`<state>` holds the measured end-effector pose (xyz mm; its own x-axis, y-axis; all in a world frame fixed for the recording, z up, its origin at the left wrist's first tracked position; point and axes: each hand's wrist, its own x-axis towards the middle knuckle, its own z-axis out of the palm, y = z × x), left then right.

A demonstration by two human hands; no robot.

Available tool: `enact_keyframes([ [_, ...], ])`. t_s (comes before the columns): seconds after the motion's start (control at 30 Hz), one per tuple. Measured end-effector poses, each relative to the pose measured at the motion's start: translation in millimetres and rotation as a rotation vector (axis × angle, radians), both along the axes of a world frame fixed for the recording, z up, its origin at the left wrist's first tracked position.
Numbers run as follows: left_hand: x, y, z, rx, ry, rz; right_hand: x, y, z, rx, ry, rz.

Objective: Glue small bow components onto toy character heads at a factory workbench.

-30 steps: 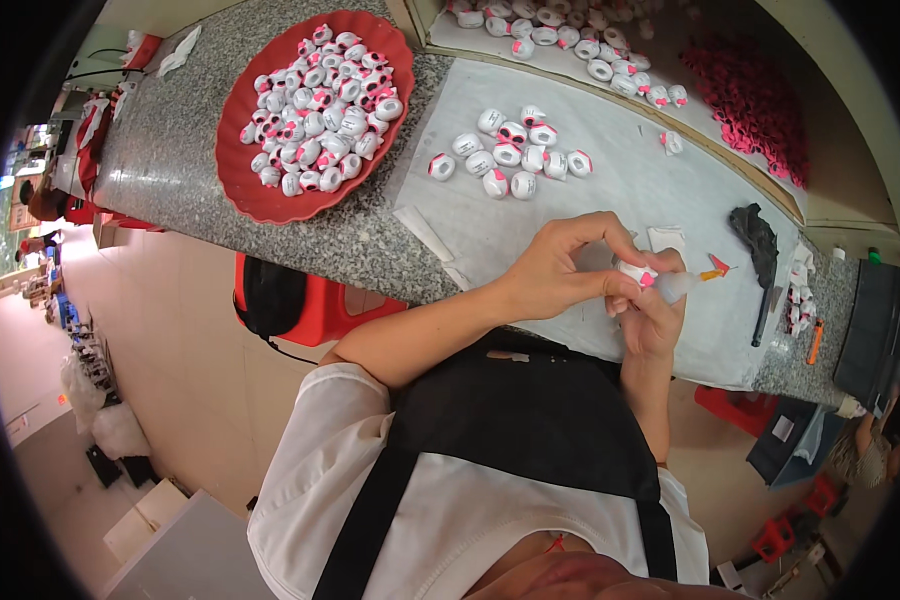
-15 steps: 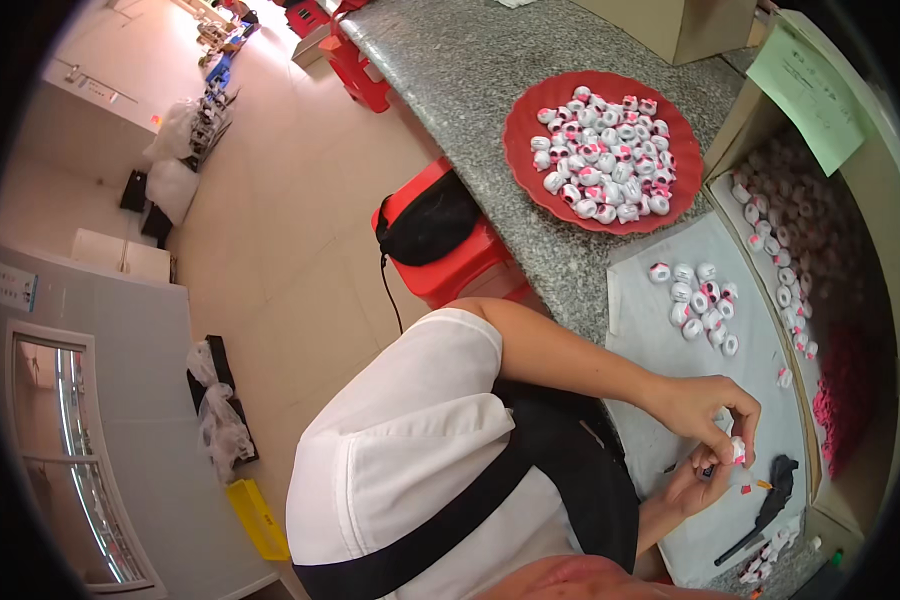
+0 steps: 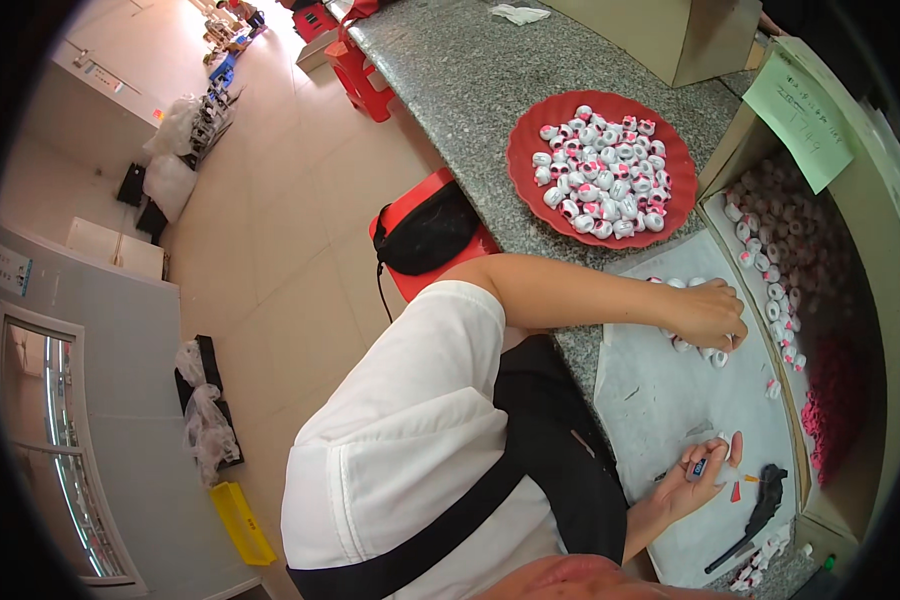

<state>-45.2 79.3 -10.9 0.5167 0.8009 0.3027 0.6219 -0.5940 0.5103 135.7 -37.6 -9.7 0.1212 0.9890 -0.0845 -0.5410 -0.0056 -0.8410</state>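
My left hand (image 3: 708, 316) reaches over a cluster of small white beads with pink marks (image 3: 718, 357) on a pale sheet (image 3: 660, 400). Its fingers bend down and close together at the beads; whatever is between the fingertips is hidden. Lower down, my right hand (image 3: 692, 488) is closed round a small translucent bottle (image 3: 727, 476) with an orange tip, partly covered by the fingers. A small dark device with a display (image 3: 697, 468) sits at its fingers. Beside that hand lie a red scrap (image 3: 736, 492) and a black, crumpled, long-handled thing (image 3: 765, 505).
A red scalloped plate (image 3: 523, 185) piled with similar beads stands on the granite counter (image 3: 460, 80). At the right, an open carton (image 3: 735, 150) holds more beads and bright pink pieces (image 3: 818, 425). A red stool (image 3: 410, 285) bearing a black pouch (image 3: 430, 235) stands beside the counter.
My left hand has left the bead it pinched beside my right hand and moved up the sheet to the cluster. My right hand stays low on the sheet.
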Motion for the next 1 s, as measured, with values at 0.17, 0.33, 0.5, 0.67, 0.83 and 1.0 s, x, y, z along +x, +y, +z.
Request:
enact_keyframes([
  [0.17,10.7,-10.4,1.6,0.182,-0.064,-0.041,3.8,-6.9,-0.9,0.009,-0.003,-0.052],
  [0.33,1.1,-5.7,-6.9,0.194,0.046,-0.131,-6.0,-0.2,-2.2,-0.046,-0.062,-0.044],
  [0.5,-3.7,-0.6,19.6,0.150,0.127,-0.171,-4.4,6.0,2.7,-0.024,-0.033,-0.005],
  [0.67,54.5,27.5,14.0,0.261,0.010,-0.203,2.1,7.0,1.0,0.027,-0.003,0.002],
  [0.83,99.4,39.5,4.1,0.480,0.081,-0.328,-0.5,1.7,6.0,0.056,0.045,-0.043],
  [1.0,92.9,35.3,17.6,0.138,0.059,-0.233,3.5,-1.9,2.8,0.183,0.002,0.023],
])
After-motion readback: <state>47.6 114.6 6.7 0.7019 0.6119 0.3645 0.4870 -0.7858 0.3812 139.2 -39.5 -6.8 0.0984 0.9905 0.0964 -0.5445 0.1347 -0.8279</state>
